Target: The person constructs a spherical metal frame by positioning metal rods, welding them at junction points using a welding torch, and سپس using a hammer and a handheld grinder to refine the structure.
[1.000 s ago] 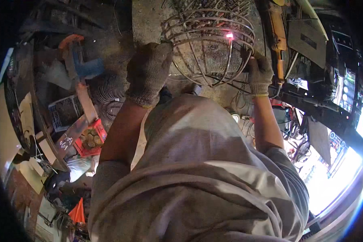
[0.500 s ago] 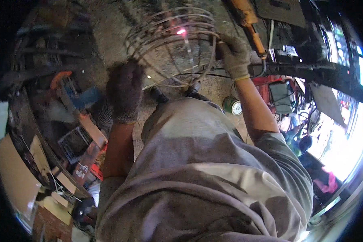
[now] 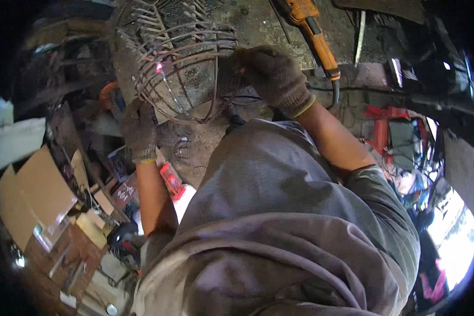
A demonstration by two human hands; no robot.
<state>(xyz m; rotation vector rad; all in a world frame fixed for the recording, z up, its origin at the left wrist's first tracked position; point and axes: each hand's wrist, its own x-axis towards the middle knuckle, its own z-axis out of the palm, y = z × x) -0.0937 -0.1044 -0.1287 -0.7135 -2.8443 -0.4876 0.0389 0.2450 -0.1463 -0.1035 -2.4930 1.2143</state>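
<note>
A cage-like basket of bent metal wire (image 3: 215, 73) stands over the worktop, between my two gloved hands. My left hand (image 3: 140, 126), in a dark knit glove, is closed at the basket's lower left edge; its fingertips are partly lost in shadow. At the right rim, my right hand (image 3: 274, 76) has its fingers curled round the wire, the back of the glove hiding the exact grip. A bright pink spot of light shows on the wires at the left side.
An orange power tool (image 3: 326, 50) with a cord lies on the stained worktop (image 3: 247, 21) at the far right. Ribbed metal pieces (image 3: 148, 23) lie behind the basket. To the left are cardboard (image 3: 37, 192) and a red package (image 3: 171, 180); a red frame (image 3: 382, 134) stands at right.
The view has shifted, and the basket now appears farther left and looks turned. Both hands stay at its edges. My right hand has come nearer the middle of the picture.
</note>
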